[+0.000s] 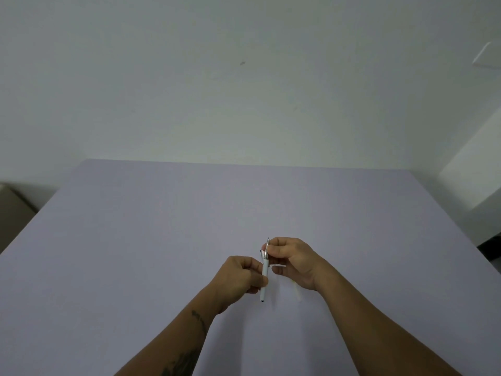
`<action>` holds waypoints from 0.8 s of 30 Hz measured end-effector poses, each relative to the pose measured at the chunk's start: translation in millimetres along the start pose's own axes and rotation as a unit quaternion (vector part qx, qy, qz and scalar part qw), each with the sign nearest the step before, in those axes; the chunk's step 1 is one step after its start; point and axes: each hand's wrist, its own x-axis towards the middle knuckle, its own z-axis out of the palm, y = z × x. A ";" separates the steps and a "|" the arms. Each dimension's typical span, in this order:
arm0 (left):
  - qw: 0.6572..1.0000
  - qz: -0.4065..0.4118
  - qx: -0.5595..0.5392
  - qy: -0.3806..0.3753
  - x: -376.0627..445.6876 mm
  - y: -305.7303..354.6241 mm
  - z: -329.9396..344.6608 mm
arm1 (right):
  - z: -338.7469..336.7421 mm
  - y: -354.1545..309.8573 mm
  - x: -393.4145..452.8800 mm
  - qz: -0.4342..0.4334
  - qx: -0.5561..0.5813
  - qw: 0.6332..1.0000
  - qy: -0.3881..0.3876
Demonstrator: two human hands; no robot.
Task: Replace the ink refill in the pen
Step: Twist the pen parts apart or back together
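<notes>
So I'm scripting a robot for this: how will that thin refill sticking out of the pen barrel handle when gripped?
The refill looks needle-thin, so it probably flexes and could kink under side load. It seems very light, pinched by the right hand with fingertips alone. Its smooth round shaft would likely roll on the table if dropped; the left hand steadies the pen barrel.

The scene is lit softly and evenly, with dimmer corners. Only faint, diffuse shadows are cast on the tabletop (135, 253) beneath the forearms. No glare is seen. Edges are bowed by wide-angle distortion, and fine detail is slightly blurred throughout.
</notes>
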 end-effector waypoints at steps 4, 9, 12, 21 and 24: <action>1.000 0.002 -0.001 -0.006 0.1 -0.2 0.1 | 4.1 0.3 0.8 0.000 -0.009 1.000 0.010; 1.000 0.005 0.003 -0.005 0.1 1.9 -1.1 | 3.6 -3.3 -2.8 -0.006 -0.002 1.000 -0.013; 1.000 0.009 0.006 -0.003 -0.8 2.9 -0.4 | 6.3 -4.5 -2.6 -0.015 -0.038 0.999 0.010; 1.000 0.009 0.000 0.003 -2.3 2.4 -0.4 | 4.5 -3.4 -4.9 -0.004 0.005 1.000 -0.008; 1.000 0.006 -0.001 0.002 -2.4 1.4 -1.1 | 0.2 -2.1 -5.6 0.001 0.013 1.000 -0.006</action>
